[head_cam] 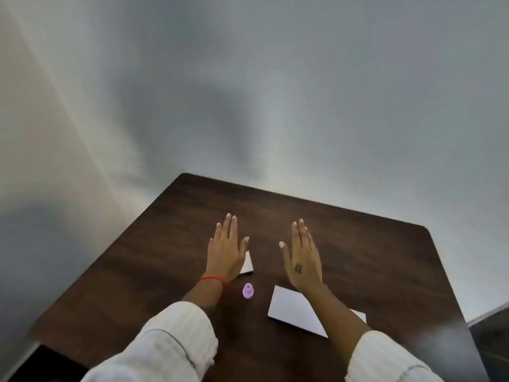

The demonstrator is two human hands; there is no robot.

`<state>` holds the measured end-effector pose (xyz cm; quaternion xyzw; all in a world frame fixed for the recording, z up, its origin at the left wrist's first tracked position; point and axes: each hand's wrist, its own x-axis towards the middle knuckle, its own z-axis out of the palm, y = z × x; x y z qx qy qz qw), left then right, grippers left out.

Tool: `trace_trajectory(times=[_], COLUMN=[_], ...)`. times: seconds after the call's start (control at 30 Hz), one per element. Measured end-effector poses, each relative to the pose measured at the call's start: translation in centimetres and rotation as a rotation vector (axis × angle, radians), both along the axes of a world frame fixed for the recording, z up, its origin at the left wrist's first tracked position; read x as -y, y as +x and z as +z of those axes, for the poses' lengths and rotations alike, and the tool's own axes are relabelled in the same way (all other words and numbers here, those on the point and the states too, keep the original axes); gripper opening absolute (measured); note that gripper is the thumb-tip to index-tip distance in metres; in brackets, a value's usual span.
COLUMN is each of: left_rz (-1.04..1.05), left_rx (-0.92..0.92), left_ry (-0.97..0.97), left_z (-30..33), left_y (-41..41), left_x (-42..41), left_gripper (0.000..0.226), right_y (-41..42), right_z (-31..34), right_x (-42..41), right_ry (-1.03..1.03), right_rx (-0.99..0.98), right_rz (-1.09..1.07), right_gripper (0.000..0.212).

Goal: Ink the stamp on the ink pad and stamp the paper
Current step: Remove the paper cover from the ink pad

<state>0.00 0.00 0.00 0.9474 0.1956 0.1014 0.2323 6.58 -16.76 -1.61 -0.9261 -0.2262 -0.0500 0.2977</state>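
A small purple stamp (248, 290) stands upright on the dark wooden table (358, 244), between my two forearms. A white sheet of paper (292, 307) lies to its right, partly under my right forearm. A small white flat object (248, 264), possibly the ink pad, lies just beyond the stamp, mostly hidden by my left hand. My left hand (224, 250) hovers flat and open over it, fingers stretched forward. My right hand (303, 257) is also flat and open, beyond the paper, holding nothing.
The table meets a pale grey wall at its far edge (275, 193). Its left edge (110, 249) and right edge (446, 271) drop off to the floor. Bare tabletop lies beyond both hands.
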Motion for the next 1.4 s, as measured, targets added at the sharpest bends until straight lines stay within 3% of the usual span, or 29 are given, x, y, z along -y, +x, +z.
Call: trace_trajectory(times=[0.3, 0.57, 1.0, 1.4], left_rz=[0.343, 0.338, 0.303, 0.397], left_rx=[-0.148, -0.16, -0.165, -0.011], left_ry=[-0.355, -0.465, -0.544, -0.559], left_z=[-4.2, -5.6, -5.9, -4.3], left_y=[-3.6, -3.4, -3.1, -3.7], left_x=[-3.8, -4.6, -4.0, -5.8], left_gripper=[0.06, 0.043, 0.037, 0.036], right_y=[-1.0, -1.0, -1.3, -1.9], right_z=[-3.2, -4.3, -5.1, -2.9], right_x=[-3.1, -7.5, -8.4, -10.4], right_ry=[-0.077, -0.055, 0.009, 0.065], right_rx=[-0.248, -0.445, -0.441, -0.3], right_rz=[0.011, 0.015, -0.1, -0.085], right_gripper=[0.054, 0.041, 0.033, 0.029])
